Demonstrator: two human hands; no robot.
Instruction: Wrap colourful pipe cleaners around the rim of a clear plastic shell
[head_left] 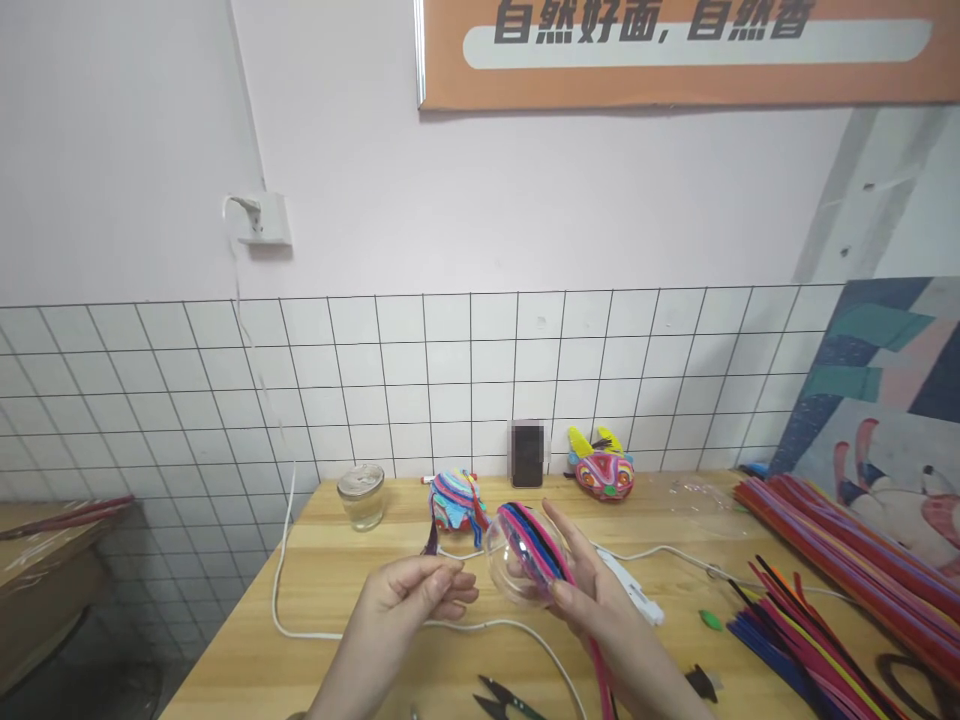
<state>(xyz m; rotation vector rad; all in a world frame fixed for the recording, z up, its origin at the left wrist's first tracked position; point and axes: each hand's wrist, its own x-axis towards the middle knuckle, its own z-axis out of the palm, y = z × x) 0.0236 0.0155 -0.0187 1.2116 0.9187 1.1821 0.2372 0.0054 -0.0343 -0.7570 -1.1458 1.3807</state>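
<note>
My right hand (596,600) holds a clear plastic half-sphere (517,560) wrapped with coloured pipe cleaners in pink, blue and black; a pink pipe cleaner end (600,670) trails down past the wrist. My left hand (409,600) is just left of the sphere, fingers pinched together near its edge, seemingly on a thin strand that I cannot make out. Both hands hover above the wooden table (330,600).
A glass jar (361,495), a striped wrapped ball (456,500), a dark small box (526,454) and a colourful mask figure (604,470) stand by the tiled wall. Bundles of pipe cleaners (825,590) lie right. A white cable (300,620), glue gun (634,595) and scissors (502,698) lie near.
</note>
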